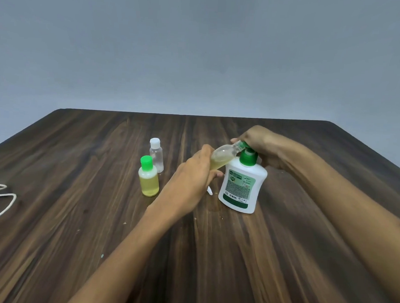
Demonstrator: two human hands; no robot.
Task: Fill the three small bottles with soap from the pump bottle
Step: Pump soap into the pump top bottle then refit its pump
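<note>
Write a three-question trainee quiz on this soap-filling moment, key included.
1. True or false: the green-capped small bottle standing on the table is empty.
2. Which hand presses the pump bottle: A) left hand B) right hand?
3. Fill in: the tilted small bottle held at the nozzle is partly filled with ____ liquid.

Key: 1. false, it holds yellow soap. 2. B. 3. yellow. The white-capped small bottle looks clear and unfilled.
</note>
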